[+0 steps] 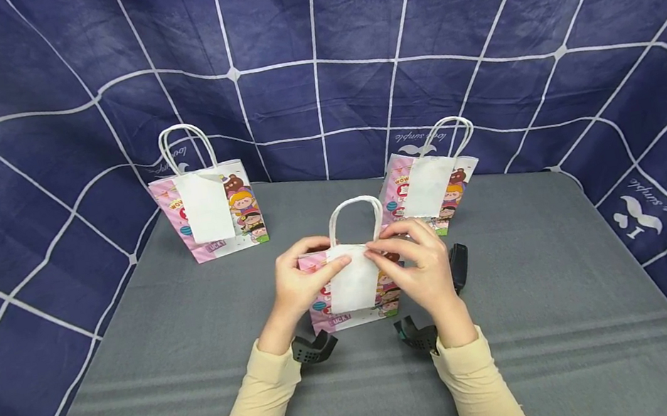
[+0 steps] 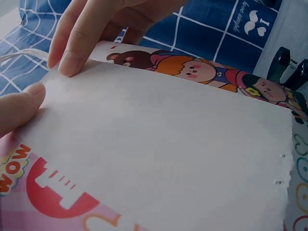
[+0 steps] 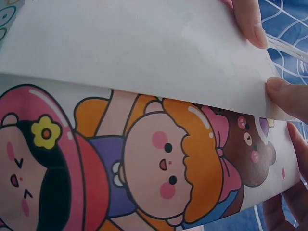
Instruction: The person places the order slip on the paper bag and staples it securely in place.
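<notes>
A small paper gift bag (image 1: 320, 319), pink and white with cartoon figures, stands at the middle front with its twisted white handles (image 1: 333, 222) upright. A blank white sheet (image 1: 354, 290) lies down its front from the top edge. My left hand (image 1: 302, 281) grips the bag's top left, thumb on the sheet and fingers behind the rim. With thumb and forefinger, my right hand (image 1: 422, 259) pinches the sheet's top right corner at the rim. In the right wrist view, the right thumb (image 3: 288, 97) presses on the sheet, and other fingers reach behind the bag.
A matching bag (image 1: 249, 206) stands at the back left, another (image 1: 397, 184) at the back right, each with a white sheet on its front. A black object (image 1: 460, 264) lies right of my right hand. Blue checked cloth (image 1: 293, 113) hangs behind the grey table (image 1: 546, 291).
</notes>
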Available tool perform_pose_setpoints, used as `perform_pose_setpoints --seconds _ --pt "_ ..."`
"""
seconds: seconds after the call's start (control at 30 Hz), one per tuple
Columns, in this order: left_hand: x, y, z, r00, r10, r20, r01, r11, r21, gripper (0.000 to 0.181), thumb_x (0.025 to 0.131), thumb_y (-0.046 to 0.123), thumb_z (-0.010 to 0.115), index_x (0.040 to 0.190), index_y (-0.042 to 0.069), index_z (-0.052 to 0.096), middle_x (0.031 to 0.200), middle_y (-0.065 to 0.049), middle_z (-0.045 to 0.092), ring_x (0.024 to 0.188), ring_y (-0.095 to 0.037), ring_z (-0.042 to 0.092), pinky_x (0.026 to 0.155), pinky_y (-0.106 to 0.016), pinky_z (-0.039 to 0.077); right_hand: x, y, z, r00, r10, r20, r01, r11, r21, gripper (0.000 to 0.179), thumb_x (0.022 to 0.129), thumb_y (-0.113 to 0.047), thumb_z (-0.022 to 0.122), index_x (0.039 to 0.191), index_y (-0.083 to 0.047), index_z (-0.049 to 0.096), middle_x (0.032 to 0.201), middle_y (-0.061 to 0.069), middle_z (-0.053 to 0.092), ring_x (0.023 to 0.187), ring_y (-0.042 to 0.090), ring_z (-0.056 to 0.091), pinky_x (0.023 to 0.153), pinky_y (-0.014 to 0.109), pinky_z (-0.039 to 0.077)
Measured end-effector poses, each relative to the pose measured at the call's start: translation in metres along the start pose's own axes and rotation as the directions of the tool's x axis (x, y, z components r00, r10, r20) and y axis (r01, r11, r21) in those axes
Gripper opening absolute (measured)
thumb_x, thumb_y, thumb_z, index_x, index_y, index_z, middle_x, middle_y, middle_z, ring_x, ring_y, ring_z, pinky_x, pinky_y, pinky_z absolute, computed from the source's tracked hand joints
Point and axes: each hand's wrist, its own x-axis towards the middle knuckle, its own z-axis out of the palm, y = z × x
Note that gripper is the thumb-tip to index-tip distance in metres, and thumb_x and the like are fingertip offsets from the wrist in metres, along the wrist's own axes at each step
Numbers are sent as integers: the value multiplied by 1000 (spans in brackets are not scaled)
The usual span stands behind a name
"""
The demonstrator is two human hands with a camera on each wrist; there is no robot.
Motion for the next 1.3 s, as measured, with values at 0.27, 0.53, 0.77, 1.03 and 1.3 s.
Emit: perform_pose_setpoints --seconds 0.27,0.53,0.77,1.03,1.3 --pt "3 4 -5 987 156 -28 -155 987 32 53 56 -10 84 103 -9 62 96 -23 65 82 -32 59 77 -35 46 1 -5 -1 1000 16 7 -16 1000 -12 13 71 -8 81 82 -12 76 85 2 63 76 18 52 69 29 39" --pt "4 -15 -10 929 361 -76 -343 922 182 34 57 7 88 83 5 66 105 -13 64 97 -28 54 85 -36 38 1 -6 -2 999 42 21 -41 999 -36 14 70 -10 81 83 -11 75 86 3 63 78 19 53 71 30 38" --pt "3 -14 -10 942 336 -28 -320 917 239 19 67 12 83 77 9 68 101 -8 65 94 -25 54 83 -37 39 1 -6 -2 998 50 28 -48 998 -48 14 73 -14 80 86 -12 75 87 4 62 78 20 53 71 32 38" --pt "2 -10 -8 953 302 -22 -282 912 297 17 70 16 82 78 8 68 99 -7 66 91 -23 56 80 -37 41 1 -7 -1 999 41 21 -40 997 -68 13 76 -15 77 88 -12 75 87 4 62 79 20 54 71 32 38" --pt "1 -11 -4 939 338 -58 -295 883 364 17 73 20 81 76 8 69 90 -5 68 81 -21 58 74 -35 41 1 -7 0 1000 28 12 -27 994 -102 14 78 -16 75 92 -13 74 86 4 62 77 20 55 70 31 39"
